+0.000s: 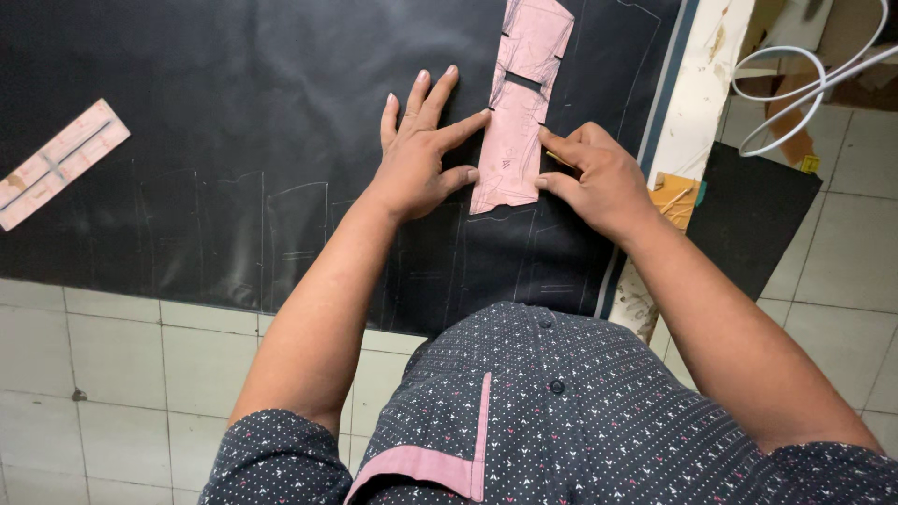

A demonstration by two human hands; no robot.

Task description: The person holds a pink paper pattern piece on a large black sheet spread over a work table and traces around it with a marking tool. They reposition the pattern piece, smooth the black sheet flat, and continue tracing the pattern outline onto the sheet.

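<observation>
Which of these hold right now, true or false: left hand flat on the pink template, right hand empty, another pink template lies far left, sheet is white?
1. The left hand presses fingers on the pink template. True.
2. The right hand is empty. False: it pinches a thin marking tool at the template's right edge.
3. A second pink template lies far left on the sheet. True.
4. The sheet is white. False: it is black, with faint traced outlines.
</observation>
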